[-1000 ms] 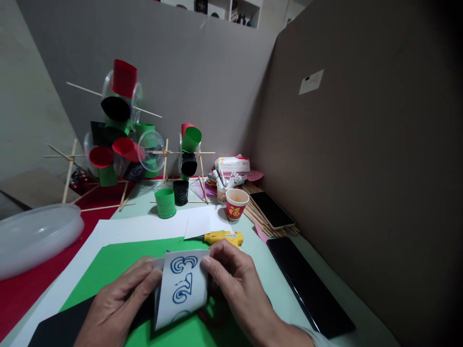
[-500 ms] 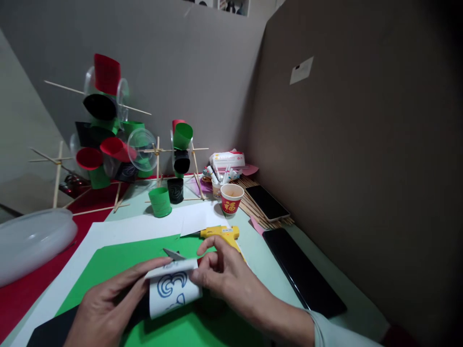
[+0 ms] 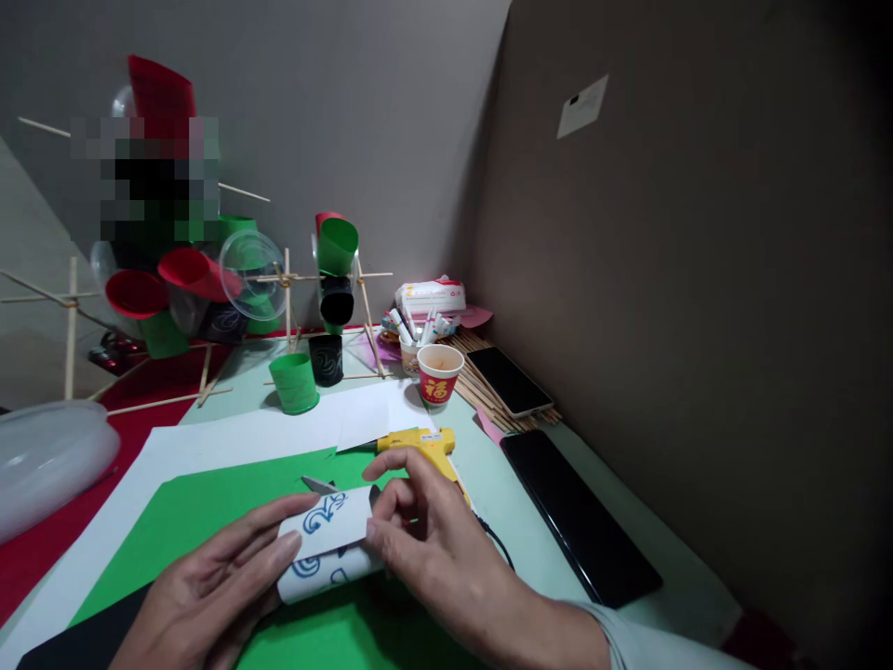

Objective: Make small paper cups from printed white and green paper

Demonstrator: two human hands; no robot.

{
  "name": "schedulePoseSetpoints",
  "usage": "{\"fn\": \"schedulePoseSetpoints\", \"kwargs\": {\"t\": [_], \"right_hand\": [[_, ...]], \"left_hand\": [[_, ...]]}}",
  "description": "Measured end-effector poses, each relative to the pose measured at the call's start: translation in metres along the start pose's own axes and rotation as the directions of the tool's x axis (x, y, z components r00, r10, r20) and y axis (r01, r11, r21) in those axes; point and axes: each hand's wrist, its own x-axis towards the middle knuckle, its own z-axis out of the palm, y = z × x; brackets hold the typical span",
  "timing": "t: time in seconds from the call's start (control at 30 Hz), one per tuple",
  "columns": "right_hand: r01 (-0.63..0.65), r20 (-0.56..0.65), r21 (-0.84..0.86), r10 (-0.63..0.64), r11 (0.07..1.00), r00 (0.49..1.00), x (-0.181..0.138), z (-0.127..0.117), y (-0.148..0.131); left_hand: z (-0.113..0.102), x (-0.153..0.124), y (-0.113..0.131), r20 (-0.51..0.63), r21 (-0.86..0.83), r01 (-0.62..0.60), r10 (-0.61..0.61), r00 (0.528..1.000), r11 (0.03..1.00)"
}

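A strip of white paper with blue swirl drawings is curled into a tube between my hands, its upper edge overlapping the layer below. My left hand grips the tube's left end, thumb on the front and fingers behind. At the right end, my right hand pinches the paper's edge between thumb and fingers. Just behind the tube a scissor blade shows; the rest is hidden. Beyond my right fingers lies a yellow hot glue gun. Green paper lies beneath my hands.
A red-and-white paper cup, a cup of markers and wooden sticks stand or lie behind. Two phone-like black devices, the nearer a long slab, are at right. Stick frames with coloured paper tubes stand at back left.
The paper's upper flap has come down over the front, making a closed roll. My left thumb now presses on the overlap. The view has shifted slightly.
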Motion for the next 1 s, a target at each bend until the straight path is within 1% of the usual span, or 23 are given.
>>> {"fn": "schedulePoseSetpoints", "kwargs": {"t": [0.1, 0.2, 0.3, 0.37, 0.43, 0.53, 0.63, 0.73, 0.8, 0.9, 0.93, 0.97, 1.0], "right_hand": [[-0.007, 0.016, -0.032, 0.007, 0.999, 1.0, -0.001, 0.0, -0.001], [-0.017, 0.041, -0.027, 0.018, 0.999, 0.999, -0.001, 0.001, -0.003], [-0.033, 0.05, -0.016, 0.033, 0.999, 0.998, -0.001, 0.003, -0.004], [-0.037, 0.049, -0.018, 0.038, 0.999, 0.998, 0.0, 0.004, -0.003], [-0.004, 0.038, -0.057, 0.006, 0.998, 0.999, 0.0, 0.004, -0.002], [0.085, 0.028, -0.172, -0.081, 0.981, 0.996, 0.0, 0.002, 0.0], [0.147, 0.046, -0.27, -0.14, 0.952, 0.989, -0.002, 0.0, 0.002], [0.19, 0.087, -0.343, -0.17, 0.92, 0.982, -0.005, -0.001, 0.003], [0.205, 0.12, -0.373, -0.172, 0.905, 0.978, -0.007, -0.001, 0.004], [0.225, 0.161, -0.383, -0.175, 0.896, 0.971, -0.006, -0.001, 0.007], [0.228, 0.169, -0.38, -0.175, 0.897, 0.97, -0.006, -0.001, 0.009], [0.227, 0.172, -0.375, -0.173, 0.899, 0.97, -0.005, -0.001, 0.011], [0.224, 0.174, -0.369, -0.17, 0.902, 0.97, -0.005, -0.001, 0.013]], "left_hand": [[0.005, -0.002, 0.002, -0.051, 0.019, -0.01, 0.011, 0.999, 1.0], [0.004, -0.002, 0.002, -0.087, 0.01, -0.009, 0.01, 0.996, 1.0], [0.002, -0.002, 0.0, -0.092, 0.023, -0.038, 0.04, 0.995, 0.999], [0.001, -0.002, -0.002, -0.077, 0.064, -0.068, 0.073, 0.994, 0.996], [0.001, -0.002, -0.003, -0.059, 0.099, -0.09, 0.097, 0.994, 0.991], [0.0, -0.001, -0.003, -0.066, 0.088, -0.102, 0.108, 0.992, 0.991], [-0.003, 0.001, -0.004, -0.111, 0.052, -0.065, 0.071, 0.991, 0.997], [-0.006, 0.002, -0.008, -0.143, 0.026, -0.01, 0.013, 0.99, 1.0], [-0.004, 0.003, -0.009, -0.105, -0.001, 0.041, -0.041, 0.994, 0.999], [0.005, 0.0, -0.008, 0.057, -0.071, 0.118, -0.114, 0.992, 0.99], [0.008, -0.001, -0.007, 0.094, -0.088, 0.135, -0.127, 0.987, 0.987], [0.01, -0.003, -0.006, 0.106, -0.099, 0.141, -0.13, 0.986, 0.985], [0.012, -0.004, -0.006, 0.087, -0.098, 0.132, -0.124, 0.989, 0.986]]}}
